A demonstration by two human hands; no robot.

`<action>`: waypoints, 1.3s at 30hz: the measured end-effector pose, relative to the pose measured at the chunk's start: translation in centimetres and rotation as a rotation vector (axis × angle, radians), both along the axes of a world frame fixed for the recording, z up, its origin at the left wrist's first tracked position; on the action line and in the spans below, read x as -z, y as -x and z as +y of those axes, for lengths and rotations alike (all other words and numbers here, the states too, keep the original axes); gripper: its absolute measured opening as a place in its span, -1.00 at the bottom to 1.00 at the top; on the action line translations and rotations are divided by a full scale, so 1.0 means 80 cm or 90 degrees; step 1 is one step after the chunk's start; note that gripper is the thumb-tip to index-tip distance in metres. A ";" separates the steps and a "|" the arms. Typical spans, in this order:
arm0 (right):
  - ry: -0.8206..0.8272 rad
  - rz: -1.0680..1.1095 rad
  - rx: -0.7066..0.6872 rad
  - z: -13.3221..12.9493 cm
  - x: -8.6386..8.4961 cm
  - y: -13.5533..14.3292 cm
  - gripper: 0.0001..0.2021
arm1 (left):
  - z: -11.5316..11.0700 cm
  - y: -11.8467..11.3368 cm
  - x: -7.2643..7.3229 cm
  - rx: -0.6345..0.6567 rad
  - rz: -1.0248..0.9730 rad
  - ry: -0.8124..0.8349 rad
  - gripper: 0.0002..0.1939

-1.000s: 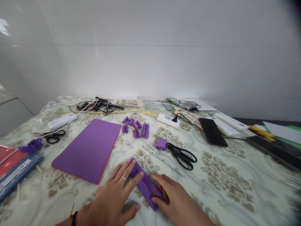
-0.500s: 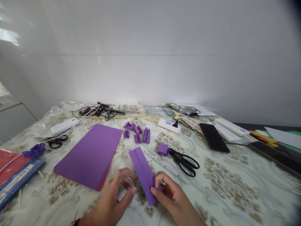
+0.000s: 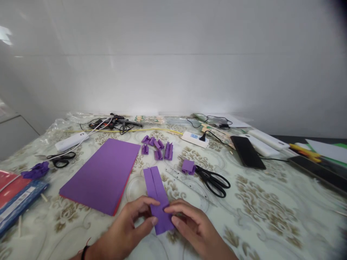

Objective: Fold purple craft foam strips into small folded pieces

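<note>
We note left hand (image 3: 131,225) half-curled, thumb and index finger grasping left edge of folded purple paper strip (image 3: 157,190); right hand (image 3: 197,224) part-closed, gripping right edge.

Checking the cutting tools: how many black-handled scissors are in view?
2: one pair left of the purple sheets; another beyond the right hand, its blades out of sight at a folded purple piece. More may be hidden.

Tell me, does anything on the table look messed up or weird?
Yes: the purple wad at the left, probably paper. It's all crumpled, while the stacked purple sheets nearby lie flat and the purple paper strip in front is neatly folded.
</note>
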State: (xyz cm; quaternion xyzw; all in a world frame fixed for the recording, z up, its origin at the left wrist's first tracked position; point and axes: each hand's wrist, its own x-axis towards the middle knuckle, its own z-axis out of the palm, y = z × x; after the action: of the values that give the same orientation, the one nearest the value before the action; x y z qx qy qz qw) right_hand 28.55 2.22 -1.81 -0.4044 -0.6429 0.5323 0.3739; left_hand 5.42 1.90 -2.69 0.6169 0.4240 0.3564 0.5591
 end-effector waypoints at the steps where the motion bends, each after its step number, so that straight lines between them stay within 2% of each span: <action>1: 0.011 -0.004 0.002 0.001 0.003 0.001 -0.78 | 0.001 -0.001 0.000 0.003 -0.003 0.008 -0.67; 4: 0.045 -0.019 0.001 0.003 0.009 0.003 -0.83 | 0.004 -0.002 0.001 0.015 -0.001 0.024 -0.70; 7: 0.047 -0.050 -0.013 0.002 0.005 0.002 -0.86 | 0.007 -0.001 0.004 0.017 0.018 0.030 -0.76; 11: 0.018 -0.080 -0.042 -0.002 0.000 0.000 -0.76 | 0.009 -0.003 0.006 0.005 0.007 0.082 -0.77; 14: 0.018 -0.078 -0.032 -0.001 0.007 0.001 -0.68 | 0.012 -0.005 0.001 0.015 -0.013 0.114 -0.73; 19: 0.024 -0.042 -0.023 0.003 0.018 0.003 -0.63 | 0.011 0.002 -0.014 0.067 -0.010 0.053 -0.76; 24: 0.036 0.024 -0.044 0.005 0.016 0.000 -0.75 | 0.007 0.005 -0.012 0.119 -0.075 0.018 -0.78; 28: 0.013 0.000 -0.050 0.006 0.014 -0.003 -0.85 | 0.007 -0.001 -0.011 0.098 0.023 -0.049 -0.79; 32: -0.021 -0.027 -0.058 0.006 0.010 -0.003 -0.78 | 0.010 -0.002 -0.018 0.068 0.123 -0.090 -0.88; 39: -0.001 -0.025 -0.059 0.005 0.003 0.000 -0.66 | 0.009 -0.001 -0.023 0.055 0.191 -0.091 -0.71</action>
State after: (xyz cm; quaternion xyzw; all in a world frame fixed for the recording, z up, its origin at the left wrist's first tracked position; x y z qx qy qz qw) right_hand 28.52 2.62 -2.05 -0.3841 -0.6689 0.5403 0.3363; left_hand 5.48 2.60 -0.84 0.7189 0.4496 0.2652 0.4590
